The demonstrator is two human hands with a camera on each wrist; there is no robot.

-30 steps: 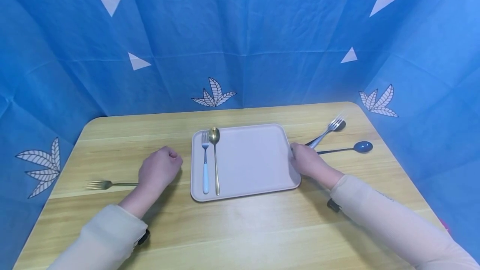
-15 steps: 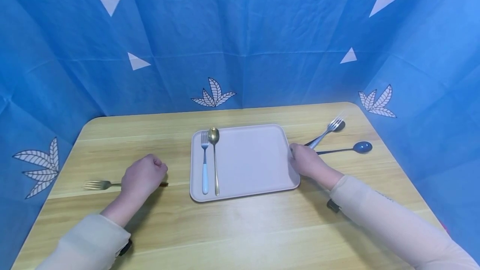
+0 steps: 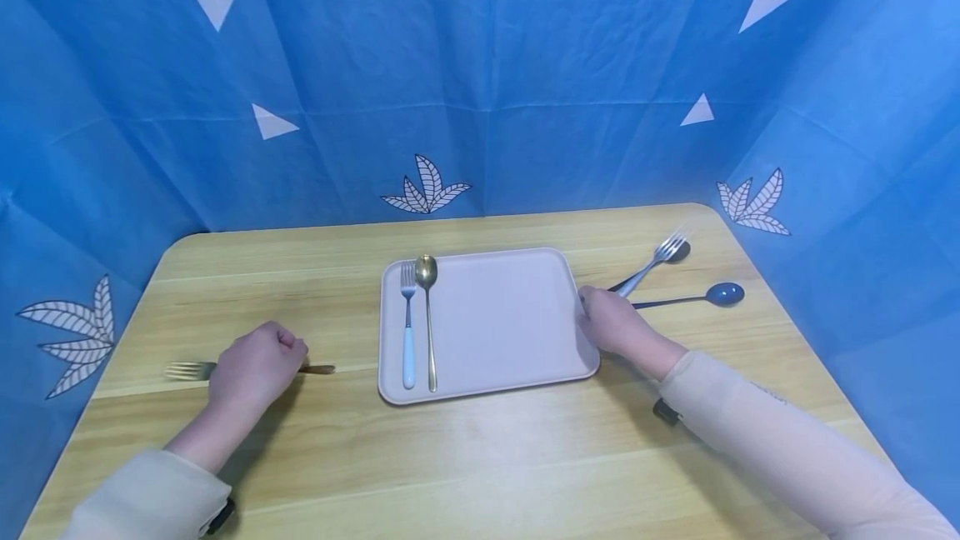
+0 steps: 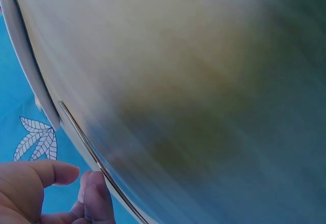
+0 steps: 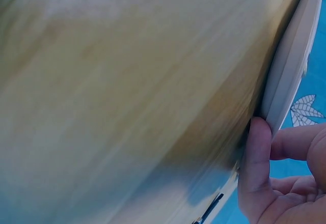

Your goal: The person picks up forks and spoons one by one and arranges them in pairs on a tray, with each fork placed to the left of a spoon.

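On the left of the table, in the head view, my left hand point(image 3: 255, 365) is over the middle of a gold fork point(image 3: 191, 371) whose tines and brown handle end show on either side. The left wrist view has the thumb and fingertips point(image 4: 97, 198) a small gap apart, the fingertips right at the fork point(image 4: 81, 135). My right hand point(image 3: 618, 323) pinches the right rim of a pale rectangular tray point(image 3: 510, 315), thumb and fingers on either side of the edge point(image 5: 285, 76). A fork with a light blue handle point(image 3: 408, 348) and a gold spoon point(image 3: 426, 273) lie side by side on the tray.
Right of the tray, a silver fork point(image 3: 660, 259) lies across a dark spoon point(image 3: 681, 252). A second dark spoon point(image 3: 725, 294) lies nearby, its handle running behind the right hand. A blue curtain point(image 3: 480, 82) surrounds the wooden table point(image 3: 480, 457).
My left hand has moved left and toward me from beside the tray to over the gold fork, uncovering its handle end. The right hand stays at the tray's rim.
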